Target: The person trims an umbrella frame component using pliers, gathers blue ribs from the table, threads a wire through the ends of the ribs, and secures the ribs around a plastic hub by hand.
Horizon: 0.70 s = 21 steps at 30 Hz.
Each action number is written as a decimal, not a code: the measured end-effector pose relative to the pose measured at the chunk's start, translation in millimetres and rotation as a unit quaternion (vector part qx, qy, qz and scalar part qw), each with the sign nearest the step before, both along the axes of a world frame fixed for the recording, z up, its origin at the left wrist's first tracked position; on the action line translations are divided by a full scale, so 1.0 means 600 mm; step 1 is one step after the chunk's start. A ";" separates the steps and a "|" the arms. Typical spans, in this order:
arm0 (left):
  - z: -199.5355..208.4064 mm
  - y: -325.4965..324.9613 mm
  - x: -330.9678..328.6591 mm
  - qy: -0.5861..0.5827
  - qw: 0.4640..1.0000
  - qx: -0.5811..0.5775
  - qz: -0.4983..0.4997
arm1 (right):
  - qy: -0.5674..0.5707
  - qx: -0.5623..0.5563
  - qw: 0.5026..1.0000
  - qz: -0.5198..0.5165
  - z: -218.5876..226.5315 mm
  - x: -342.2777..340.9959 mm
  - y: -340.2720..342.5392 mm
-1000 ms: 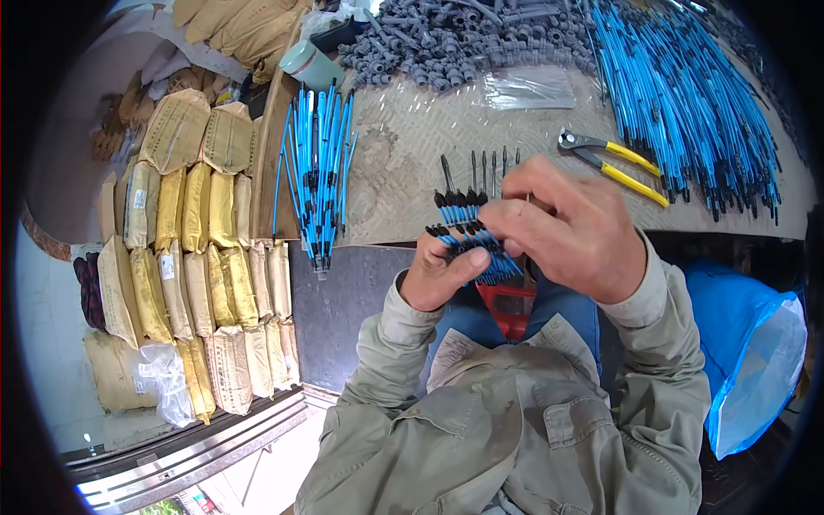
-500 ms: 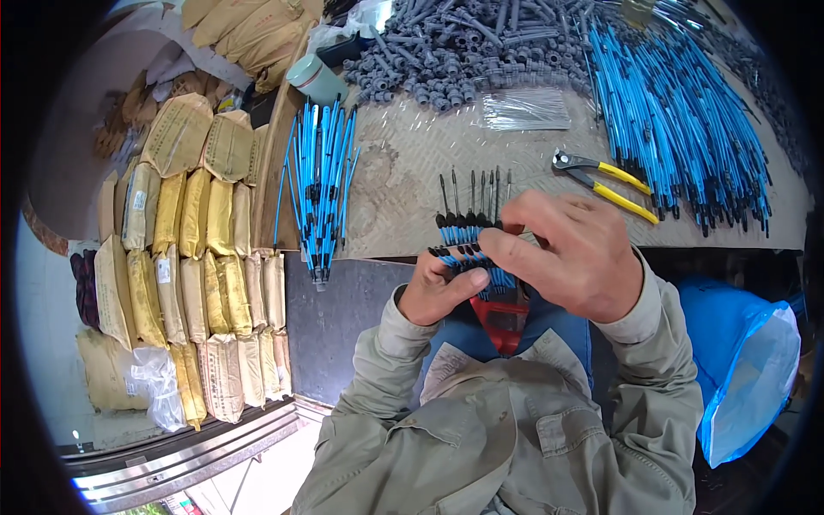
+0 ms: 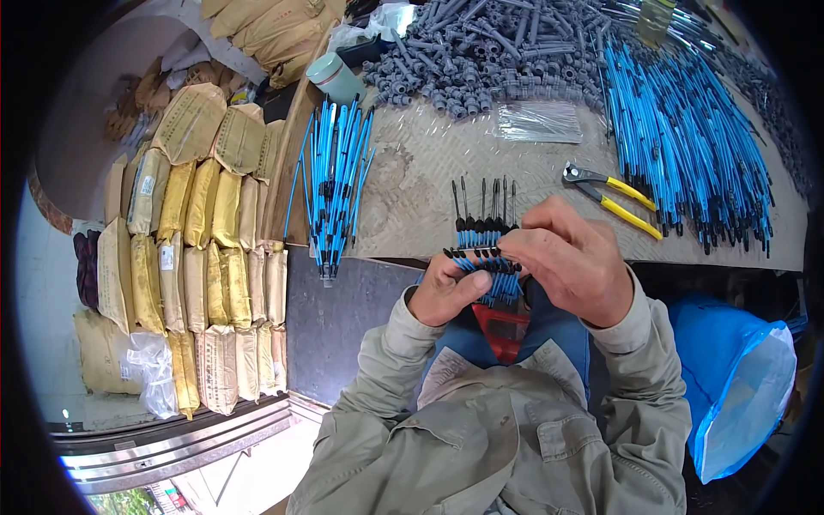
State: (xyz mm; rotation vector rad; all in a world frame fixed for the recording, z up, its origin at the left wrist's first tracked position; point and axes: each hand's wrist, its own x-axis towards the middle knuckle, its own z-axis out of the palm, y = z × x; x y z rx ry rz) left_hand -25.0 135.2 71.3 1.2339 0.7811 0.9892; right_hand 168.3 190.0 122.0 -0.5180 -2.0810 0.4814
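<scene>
While the left hand (image 3: 445, 296) has its grip clamped on a blue-and-black tube bundle (image 3: 505, 287), the right hand (image 3: 573, 268) sits at its edge, can't tell if it's pinching anything.

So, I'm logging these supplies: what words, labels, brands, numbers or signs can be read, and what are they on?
No text is clear enough to quote.
Brown paper packages: dark printing, too small and blurred.
White labels on packages: too small.
Brown bags, top left: faint reddish print, too blurred.
Pale cloth flap at the lap: faint marks, too blurred.
</scene>
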 end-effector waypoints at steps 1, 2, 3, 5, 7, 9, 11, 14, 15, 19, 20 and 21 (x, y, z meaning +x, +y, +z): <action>0.000 0.000 0.005 -0.013 1.000 0.016 0.012 | -0.018 0.010 1.000 0.000 0.004 0.003 0.001; 0.000 0.001 0.010 -0.025 0.999 0.031 0.023 | -0.037 0.020 0.999 0.000 0.008 0.006 0.003; -0.001 0.001 0.013 -0.037 0.998 0.046 0.035 | -0.055 0.029 0.998 0.000 0.012 0.008 0.004; -0.001 0.004 0.006 -0.026 0.999 0.040 0.015 | -0.065 0.033 0.997 0.001 0.019 0.010 0.005; -0.001 0.006 -0.001 -0.003 0.999 0.030 -0.023 | -0.085 0.043 0.995 0.004 0.022 0.009 0.005; -0.004 0.006 0.001 -0.010 0.999 0.036 -0.013 | -0.077 0.041 0.996 0.000 0.018 0.006 0.005; -0.006 0.006 0.004 -0.024 0.998 0.051 0.009 | -0.060 0.040 0.997 -0.007 0.014 0.004 0.006; -0.011 0.003 0.008 -0.037 0.999 0.015 0.028 | -0.038 0.026 0.999 -0.011 0.005 0.003 0.005; -0.012 0.003 0.009 -0.044 0.998 -0.002 0.038 | -0.027 0.020 0.999 -0.013 0.004 0.003 0.004; -0.008 0.002 0.012 0.023 0.999 0.016 0.041 | -0.075 0.079 0.994 0.007 0.012 0.011 0.022; -0.014 0.001 0.011 0.022 0.999 0.015 0.042 | -0.076 0.078 0.994 0.008 0.019 0.010 0.021; -0.025 0.000 0.008 0.039 0.997 0.041 0.057 | -0.102 0.059 0.993 0.008 0.030 0.005 0.019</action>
